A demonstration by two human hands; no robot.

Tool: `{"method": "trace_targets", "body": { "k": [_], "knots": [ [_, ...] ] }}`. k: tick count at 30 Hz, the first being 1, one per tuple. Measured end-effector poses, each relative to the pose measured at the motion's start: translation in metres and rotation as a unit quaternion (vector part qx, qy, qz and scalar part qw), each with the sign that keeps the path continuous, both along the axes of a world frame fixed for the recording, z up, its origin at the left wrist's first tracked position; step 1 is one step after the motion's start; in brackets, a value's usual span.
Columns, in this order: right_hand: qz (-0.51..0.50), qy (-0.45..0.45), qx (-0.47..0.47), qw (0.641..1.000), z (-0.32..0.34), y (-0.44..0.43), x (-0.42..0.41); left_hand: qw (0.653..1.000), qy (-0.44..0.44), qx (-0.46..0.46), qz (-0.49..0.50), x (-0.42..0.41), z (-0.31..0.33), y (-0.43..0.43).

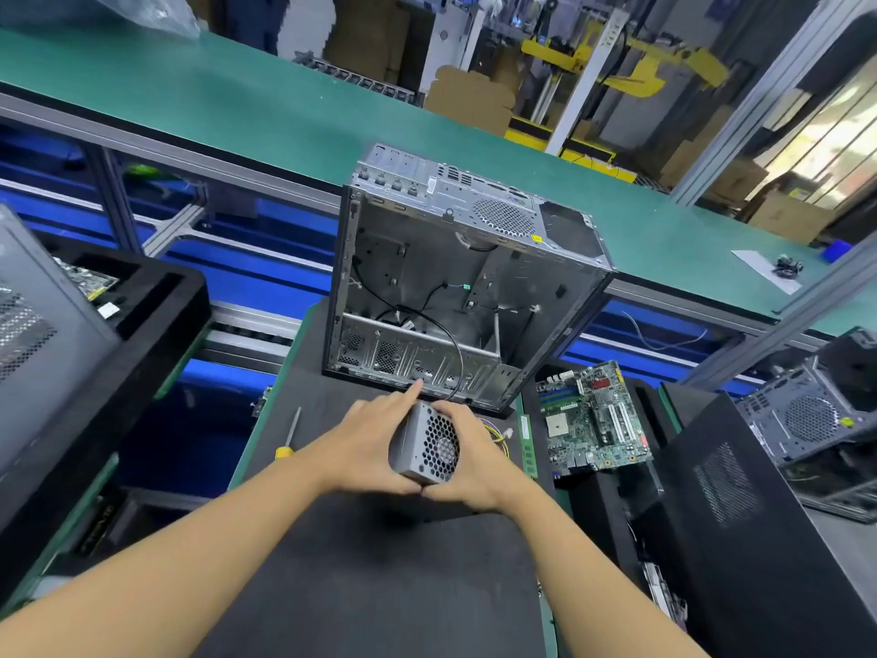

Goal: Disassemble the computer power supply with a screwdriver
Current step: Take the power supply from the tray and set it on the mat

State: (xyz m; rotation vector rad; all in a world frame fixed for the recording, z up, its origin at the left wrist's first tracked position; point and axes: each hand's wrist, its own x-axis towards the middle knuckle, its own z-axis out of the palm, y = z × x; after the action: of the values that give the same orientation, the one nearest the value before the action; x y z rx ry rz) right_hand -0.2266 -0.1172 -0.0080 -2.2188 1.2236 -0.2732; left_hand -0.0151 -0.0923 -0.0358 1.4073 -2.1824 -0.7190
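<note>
A grey metal power supply with a honeycomb fan grille sits just above the black mat, held between both hands. My left hand grips its left side, index finger stretched along the top edge. My right hand wraps the right side, and its yellow wires trail out behind. A screwdriver with a yellow handle lies on the mat to the left, apart from both hands. The open, emptied computer case stands right behind the power supply, a black cable hanging over its front edge.
A green motherboard and a RAM stick lie to the right. Black case panels and another case stand further right. A grey case and black tray are at left. A green conveyor belt runs behind.
</note>
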Motion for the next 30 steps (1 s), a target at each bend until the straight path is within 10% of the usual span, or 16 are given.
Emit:
{"method": "trace_targets", "body": {
  "k": [7,18,23,30],
  "knots": [
    [-0.067,-0.166,0.179,0.967,-0.024,0.005,-0.025,0.992,-0.083,0.093,-0.030,0.027,0.005,-0.012],
    [-0.096,-0.102,0.181,0.974,-0.036,0.005,-0.056,0.952,-0.235,-0.197,0.016,-0.014,0.000,0.003],
    [-0.260,-0.261,0.376,0.850,-0.047,0.009,-0.042,0.939,-0.245,-0.242,0.001,-0.004,-0.031,0.025],
    [-0.308,-0.282,0.430,0.800,-0.047,0.008,-0.024,0.940,-0.237,-0.246,-0.018,-0.001,-0.039,0.030]
  ]
}}
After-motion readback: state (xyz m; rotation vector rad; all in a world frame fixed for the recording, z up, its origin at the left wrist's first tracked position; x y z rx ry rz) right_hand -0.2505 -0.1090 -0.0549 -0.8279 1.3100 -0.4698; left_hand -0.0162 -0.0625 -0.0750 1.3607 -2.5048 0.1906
